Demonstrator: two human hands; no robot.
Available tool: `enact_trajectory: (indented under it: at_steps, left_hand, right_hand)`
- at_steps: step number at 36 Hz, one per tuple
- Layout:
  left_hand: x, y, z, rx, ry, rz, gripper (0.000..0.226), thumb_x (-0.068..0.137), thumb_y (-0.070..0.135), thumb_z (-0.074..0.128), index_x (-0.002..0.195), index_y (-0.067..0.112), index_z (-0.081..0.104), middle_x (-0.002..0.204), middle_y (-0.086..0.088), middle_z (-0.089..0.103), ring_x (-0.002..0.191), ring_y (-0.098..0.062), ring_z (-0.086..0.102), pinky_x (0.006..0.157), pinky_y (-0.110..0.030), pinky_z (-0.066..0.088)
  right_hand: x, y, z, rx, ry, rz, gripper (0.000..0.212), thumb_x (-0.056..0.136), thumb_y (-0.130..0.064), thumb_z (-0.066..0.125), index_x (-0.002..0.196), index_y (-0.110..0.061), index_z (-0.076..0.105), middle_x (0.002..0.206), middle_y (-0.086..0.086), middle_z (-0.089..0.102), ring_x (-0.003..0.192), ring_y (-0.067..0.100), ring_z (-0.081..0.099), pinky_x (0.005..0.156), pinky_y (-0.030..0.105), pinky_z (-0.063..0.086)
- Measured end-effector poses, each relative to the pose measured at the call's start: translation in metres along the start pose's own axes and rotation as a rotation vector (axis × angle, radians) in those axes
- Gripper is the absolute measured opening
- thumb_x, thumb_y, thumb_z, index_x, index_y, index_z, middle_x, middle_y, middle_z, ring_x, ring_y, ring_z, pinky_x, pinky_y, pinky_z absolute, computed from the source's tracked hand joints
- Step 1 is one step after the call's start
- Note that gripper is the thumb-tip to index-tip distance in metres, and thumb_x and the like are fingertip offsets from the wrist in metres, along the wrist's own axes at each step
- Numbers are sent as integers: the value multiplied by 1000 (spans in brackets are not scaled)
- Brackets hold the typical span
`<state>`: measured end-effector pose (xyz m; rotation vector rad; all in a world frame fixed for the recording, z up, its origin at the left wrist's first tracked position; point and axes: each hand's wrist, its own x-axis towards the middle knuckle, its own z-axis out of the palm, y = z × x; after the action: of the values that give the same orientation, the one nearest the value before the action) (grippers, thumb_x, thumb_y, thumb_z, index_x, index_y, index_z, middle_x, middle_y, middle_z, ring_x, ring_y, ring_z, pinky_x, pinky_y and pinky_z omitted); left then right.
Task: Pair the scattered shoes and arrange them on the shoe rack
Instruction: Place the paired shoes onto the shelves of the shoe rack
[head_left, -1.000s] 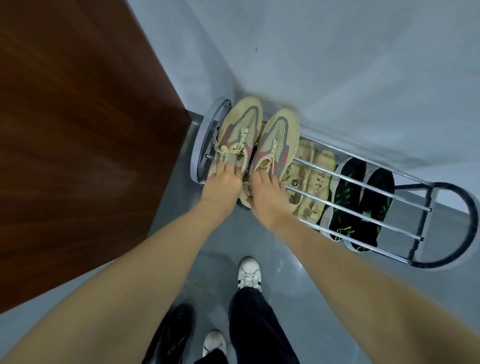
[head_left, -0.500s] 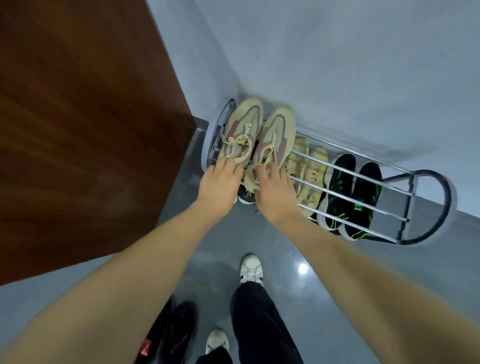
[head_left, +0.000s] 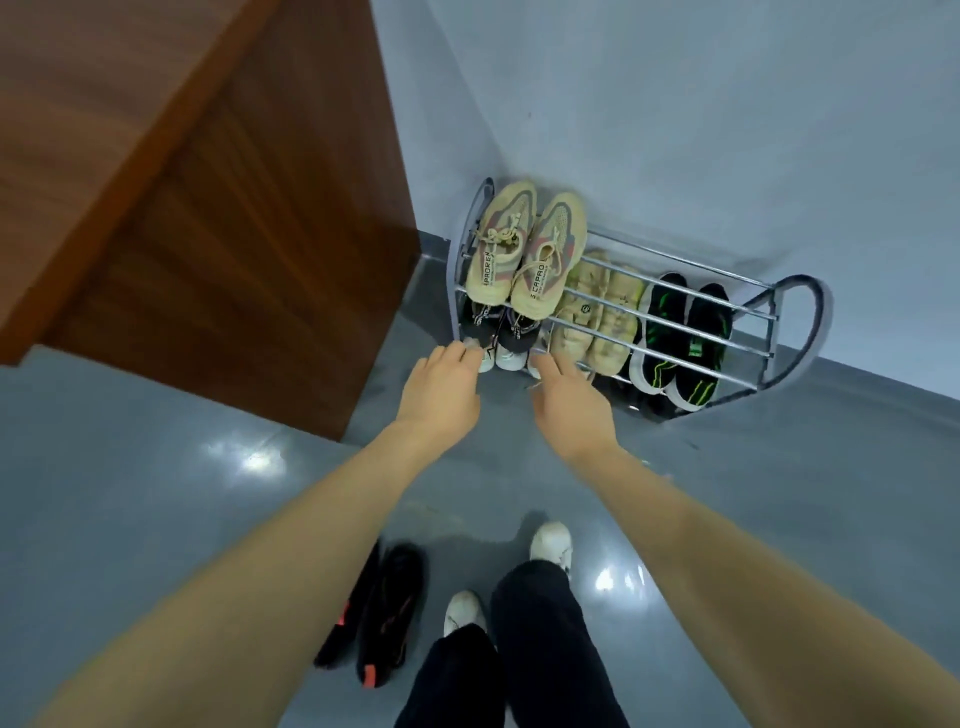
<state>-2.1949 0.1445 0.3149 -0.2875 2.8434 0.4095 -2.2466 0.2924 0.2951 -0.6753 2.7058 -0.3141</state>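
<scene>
- The chrome shoe rack (head_left: 748, 312) stands in the corner, against the pale wall (head_left: 675, 104) and just beside the brown wooden cabinet (head_left: 208, 208).
- Beige mesh sneakers (head_left: 524, 249) sit paired at the left end of its top tier, heels overhanging the front bar.
- The lower tier holds dark sneakers with white soles (head_left: 506, 338), tan shoes (head_left: 597, 312) and black-and-green sneakers (head_left: 680, 338).
- Left hand (head_left: 441, 387) and right hand (head_left: 571, 405) hover at the rack's front edge, fingers relaxed, holding nothing.
- A black pair with red accents (head_left: 382, 618) lies on the grey floor (head_left: 130, 493), well apart from the rack, beside the person's white shoes (head_left: 550, 545).
</scene>
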Motion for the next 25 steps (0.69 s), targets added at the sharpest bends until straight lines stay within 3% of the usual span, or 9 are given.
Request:
enact_trajectory:
  at_steps: [14,25]
  left_hand:
    - [-122,7,31,-85,22,-43,41,91,17,51,131,13,45,127,-6,48,117,-27,43,94,-35,36]
    - [-221,-23,77,-181,15,-146,43,90,14,54,132,9,47,126,-10,49,119,-28,43,96,-35,37]
  right_hand:
    - [-116,-20,28,48,-49,-26,29,94,-11,41,122,-10,48,114,9,50,101,32,54,72,40,46]
    - [-192,-48,87,92,-96,-97,27,94,-13,42,118,-14,53,113,6,52,101,29,55,70,32,39]
